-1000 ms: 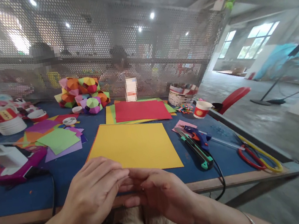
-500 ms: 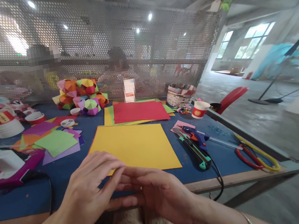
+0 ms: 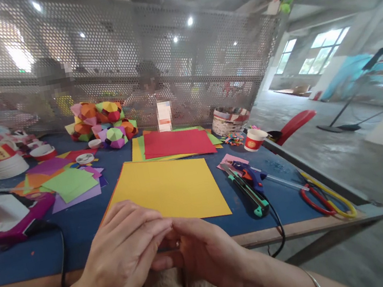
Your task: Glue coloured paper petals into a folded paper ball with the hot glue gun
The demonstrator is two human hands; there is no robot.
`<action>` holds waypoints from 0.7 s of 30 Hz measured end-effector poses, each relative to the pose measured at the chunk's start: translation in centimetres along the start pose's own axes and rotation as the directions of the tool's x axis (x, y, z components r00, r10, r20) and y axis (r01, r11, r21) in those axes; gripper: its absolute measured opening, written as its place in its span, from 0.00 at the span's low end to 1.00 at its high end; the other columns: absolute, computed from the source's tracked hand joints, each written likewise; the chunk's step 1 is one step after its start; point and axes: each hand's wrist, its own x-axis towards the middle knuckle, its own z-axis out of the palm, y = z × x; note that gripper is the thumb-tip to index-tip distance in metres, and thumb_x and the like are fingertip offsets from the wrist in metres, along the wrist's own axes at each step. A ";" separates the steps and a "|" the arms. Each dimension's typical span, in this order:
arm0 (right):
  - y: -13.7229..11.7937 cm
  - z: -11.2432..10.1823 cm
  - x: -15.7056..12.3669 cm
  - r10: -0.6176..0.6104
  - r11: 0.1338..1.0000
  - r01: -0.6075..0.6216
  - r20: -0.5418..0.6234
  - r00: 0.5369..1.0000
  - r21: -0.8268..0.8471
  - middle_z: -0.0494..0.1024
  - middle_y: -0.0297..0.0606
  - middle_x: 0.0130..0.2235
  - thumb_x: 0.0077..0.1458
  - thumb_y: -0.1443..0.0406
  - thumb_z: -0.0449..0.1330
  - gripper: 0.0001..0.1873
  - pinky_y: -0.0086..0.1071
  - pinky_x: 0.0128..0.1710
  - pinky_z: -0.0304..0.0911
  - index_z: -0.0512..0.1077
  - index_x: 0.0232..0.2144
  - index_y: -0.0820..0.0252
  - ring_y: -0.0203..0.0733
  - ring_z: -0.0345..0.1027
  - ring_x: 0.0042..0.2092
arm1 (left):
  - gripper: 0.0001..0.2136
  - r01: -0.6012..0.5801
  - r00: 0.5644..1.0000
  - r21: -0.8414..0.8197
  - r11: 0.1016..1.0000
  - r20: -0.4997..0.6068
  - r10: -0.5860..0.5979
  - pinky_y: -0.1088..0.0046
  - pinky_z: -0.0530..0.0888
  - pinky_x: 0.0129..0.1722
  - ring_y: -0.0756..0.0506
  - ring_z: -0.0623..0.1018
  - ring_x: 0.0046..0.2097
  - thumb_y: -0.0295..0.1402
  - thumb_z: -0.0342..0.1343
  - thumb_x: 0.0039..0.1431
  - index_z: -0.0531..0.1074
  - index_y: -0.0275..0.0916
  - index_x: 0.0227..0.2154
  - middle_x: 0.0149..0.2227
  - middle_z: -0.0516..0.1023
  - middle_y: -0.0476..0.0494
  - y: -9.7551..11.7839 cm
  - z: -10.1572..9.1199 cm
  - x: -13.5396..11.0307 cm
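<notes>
My left hand lies over the fingers of my right hand just above the table's front edge. The left fingers are stretched out flat and touch the right hand; nothing shows between them. The right fingers are partly covered, its thumb points left below. A thin bracelet sits on my right wrist. Directly behind both hands a large yellow paper sheet lies flat on the blue tabletop.
A red sheet lies on other sheets behind the yellow one. To the right are a blue glue gun, a green cutter, scissors and a paper cup. Loose coloured squares, a purple device and folded paper balls are at left.
My left hand has slid right and down over the right hand's fingers, covering them more. The view has shifted slightly; things on the table stay put.
</notes>
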 end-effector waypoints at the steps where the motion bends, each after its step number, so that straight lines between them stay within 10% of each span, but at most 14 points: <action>1: 0.0 0.0 0.0 0.006 1.000 -0.006 0.003 1.000 -0.003 0.81 0.42 0.49 0.58 0.54 0.61 0.14 0.42 0.51 0.69 0.81 0.38 0.55 0.51 0.71 0.55 | 0.10 -0.007 1.000 0.012 1.000 0.001 0.007 0.68 0.70 0.45 0.48 0.78 0.39 0.20 0.58 0.64 0.75 0.41 0.44 0.38 0.82 0.49 0.0 0.0 -0.1; 21: 1.1 0.4 0.3 0.087 0.996 -0.087 0.006 0.996 0.018 0.80 0.44 0.41 0.54 0.47 0.63 0.22 0.40 0.48 0.69 0.77 0.36 0.60 0.47 0.73 0.46 | 0.14 -0.298 0.954 0.196 0.934 0.045 0.295 0.57 0.74 0.59 0.41 0.81 0.46 0.24 0.50 0.68 0.75 0.40 0.50 0.40 0.84 0.42 -0.7 -0.1 -1.8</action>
